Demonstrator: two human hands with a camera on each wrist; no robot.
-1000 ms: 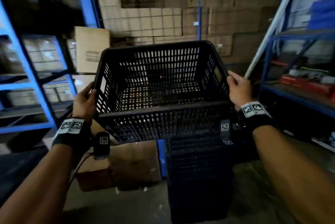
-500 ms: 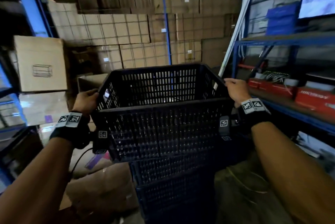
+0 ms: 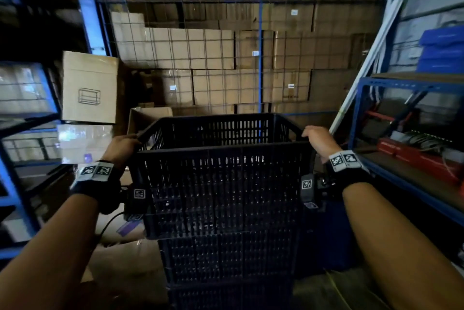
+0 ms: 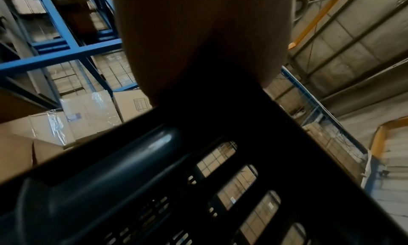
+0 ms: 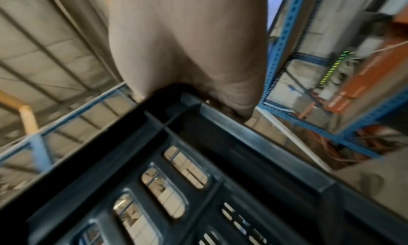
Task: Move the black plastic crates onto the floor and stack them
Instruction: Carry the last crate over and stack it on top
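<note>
A black slotted plastic crate (image 3: 221, 184) is held level in front of me, directly above a stack of black crates (image 3: 228, 264) on the floor. My left hand (image 3: 123, 146) grips its left rim and my right hand (image 3: 316, 139) grips its right rim. In the left wrist view the palm (image 4: 198, 44) wraps over the crate's rim (image 4: 123, 161). The right wrist view shows the palm (image 5: 187, 44) curled over the rim (image 5: 243, 135). Whether the held crate touches the stack is hidden by its own wall.
Blue steel racking (image 3: 22, 121) stands on the left, and more racking (image 3: 401, 134) with red boxes (image 3: 416, 156) on the right. Stacked cardboard cartons (image 3: 213, 71) fill the back behind wire mesh. Loose cardboard boxes (image 3: 125, 259) lie on the floor at lower left.
The crate has come down from a tilted, raised position to level, just above the stack, and both hands have kept their grip on its rims.
</note>
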